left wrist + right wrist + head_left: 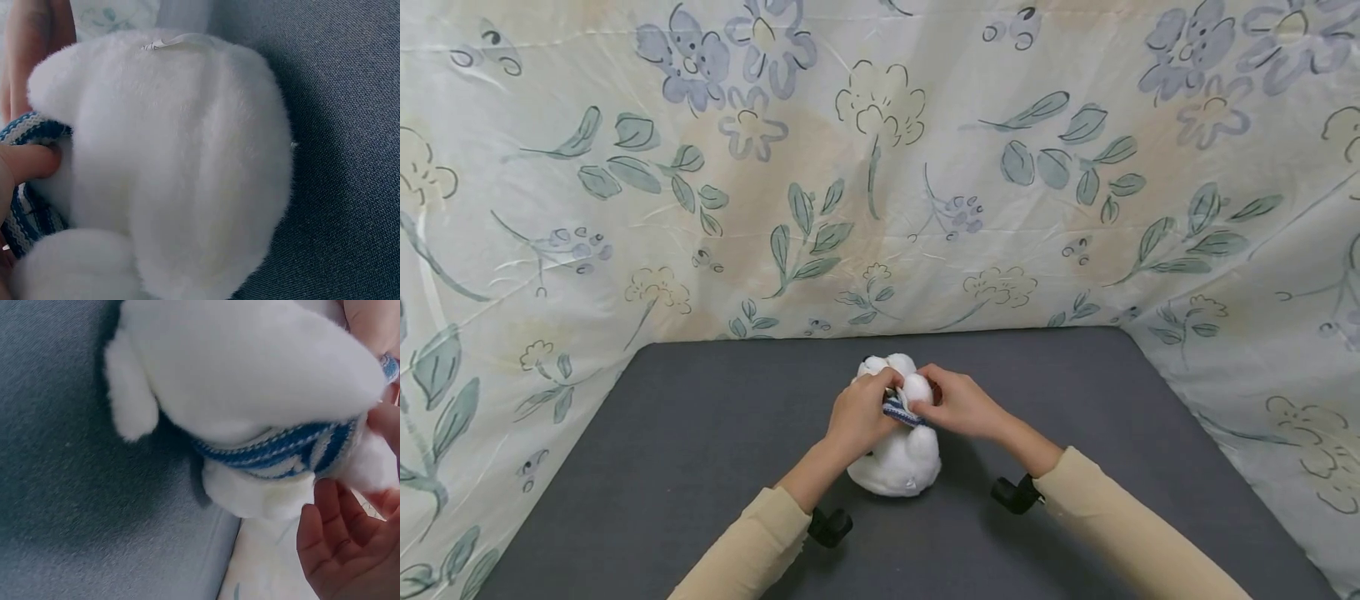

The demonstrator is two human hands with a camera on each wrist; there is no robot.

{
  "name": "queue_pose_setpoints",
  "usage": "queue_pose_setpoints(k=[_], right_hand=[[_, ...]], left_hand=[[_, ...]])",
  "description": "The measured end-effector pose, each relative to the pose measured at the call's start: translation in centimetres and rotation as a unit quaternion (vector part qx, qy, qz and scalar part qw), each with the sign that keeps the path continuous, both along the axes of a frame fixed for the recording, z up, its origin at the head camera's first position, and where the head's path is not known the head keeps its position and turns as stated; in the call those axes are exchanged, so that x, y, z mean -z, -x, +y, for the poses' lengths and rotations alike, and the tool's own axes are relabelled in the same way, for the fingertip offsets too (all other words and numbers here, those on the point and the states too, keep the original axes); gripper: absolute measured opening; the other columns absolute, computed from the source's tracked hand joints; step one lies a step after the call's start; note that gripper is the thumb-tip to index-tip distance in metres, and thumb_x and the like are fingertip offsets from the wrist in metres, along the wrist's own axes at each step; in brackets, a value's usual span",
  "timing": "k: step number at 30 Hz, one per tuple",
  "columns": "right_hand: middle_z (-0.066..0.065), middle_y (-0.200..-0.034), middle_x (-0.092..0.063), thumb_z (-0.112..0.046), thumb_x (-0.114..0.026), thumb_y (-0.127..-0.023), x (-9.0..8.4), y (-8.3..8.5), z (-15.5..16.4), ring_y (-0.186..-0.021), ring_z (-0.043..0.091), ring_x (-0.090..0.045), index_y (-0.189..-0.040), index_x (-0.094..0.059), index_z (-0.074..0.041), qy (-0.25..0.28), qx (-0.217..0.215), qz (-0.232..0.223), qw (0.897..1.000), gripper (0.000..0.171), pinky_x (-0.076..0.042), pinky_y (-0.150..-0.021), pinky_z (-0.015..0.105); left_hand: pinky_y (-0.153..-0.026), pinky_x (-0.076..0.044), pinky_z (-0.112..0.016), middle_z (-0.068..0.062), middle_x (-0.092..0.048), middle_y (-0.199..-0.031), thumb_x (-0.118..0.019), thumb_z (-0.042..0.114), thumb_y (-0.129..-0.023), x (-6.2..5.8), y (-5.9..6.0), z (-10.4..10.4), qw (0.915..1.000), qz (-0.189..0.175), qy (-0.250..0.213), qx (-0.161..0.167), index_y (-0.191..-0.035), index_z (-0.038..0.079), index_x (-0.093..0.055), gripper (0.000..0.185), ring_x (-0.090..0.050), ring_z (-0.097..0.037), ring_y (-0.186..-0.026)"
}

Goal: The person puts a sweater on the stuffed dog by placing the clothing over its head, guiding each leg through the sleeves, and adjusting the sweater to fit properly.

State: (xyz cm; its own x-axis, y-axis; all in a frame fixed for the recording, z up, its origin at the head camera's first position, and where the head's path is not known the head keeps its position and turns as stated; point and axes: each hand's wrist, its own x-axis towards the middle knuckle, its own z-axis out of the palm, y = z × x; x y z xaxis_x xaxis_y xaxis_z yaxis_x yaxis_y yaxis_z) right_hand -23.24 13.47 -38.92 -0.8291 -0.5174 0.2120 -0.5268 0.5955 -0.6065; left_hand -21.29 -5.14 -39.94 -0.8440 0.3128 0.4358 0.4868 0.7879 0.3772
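A white plush toy (895, 467) sits on the dark grey table, its back and a small tag (181, 41) showing in the left wrist view. Around its neck goes a blue-and-white knitted scarf (269, 453). My left hand (863, 417) pinches the scarf from the left side, with a finger (34, 161) tucked under the knit. From the right, my right hand (966, 406) holds the scarf's edge between thumb and curled fingers (337, 519), close against the toy. The toy's face is mostly hidden.
A dark grey tabletop (700, 442) lies under the toy. Behind it and at both sides hangs a floral cloth (880, 250). Black wrist mounts (1017, 494) sit below each sleeve.
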Motion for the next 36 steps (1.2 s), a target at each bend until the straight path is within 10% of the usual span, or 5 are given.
queue_pose_setpoints(k=[14,22,36], right_hand=[[-0.005,-0.068,-0.054,-0.017,-0.067,-0.083,-0.9,-0.1,-0.3,-0.053,0.004,-0.046,-0.095,-0.057,-0.01,-0.043,0.017,0.054,0.997,0.017,-0.039,-0.048,0.02],[-0.005,-0.075,-0.059,-0.018,-0.064,-0.086,-1.2,0.0,0.0,-0.057,0.003,-0.05,-0.101,-0.058,-0.011,-0.047,-0.003,0.031,0.998,0.018,-0.042,-0.052,0.021],[-0.003,-0.083,-0.063,-0.018,-0.061,-0.087,-1.8,0.0,0.1,-0.063,0.004,-0.053,-0.106,-0.06,-0.011,-0.05,-0.002,0.014,0.999,0.02,-0.044,-0.056,0.022]], left_hand=[[-0.079,-0.048,-0.036,0.0,-0.06,-0.115,-0.07,0.046,-0.077,-1.8,-0.3,-1.0,0.9892,-0.128,-0.003,0.071,-0.128,0.018,-0.05,0.061,-0.057,-0.016,-0.1],[-0.073,-0.047,-0.034,0.002,-0.066,-0.102,-0.071,0.037,-0.079,-2.3,0.7,-1.1,0.9924,-0.11,-0.011,0.055,-0.103,0.016,-0.069,0.031,-0.055,-0.02,-0.095],[-0.051,-0.028,-0.02,0.011,-0.047,-0.064,-0.07,0.038,-0.079,-0.5,2.0,-0.1,0.9879,-0.108,-0.007,0.111,-0.08,0.024,-0.061,0.017,-0.039,-0.005,-0.056]])
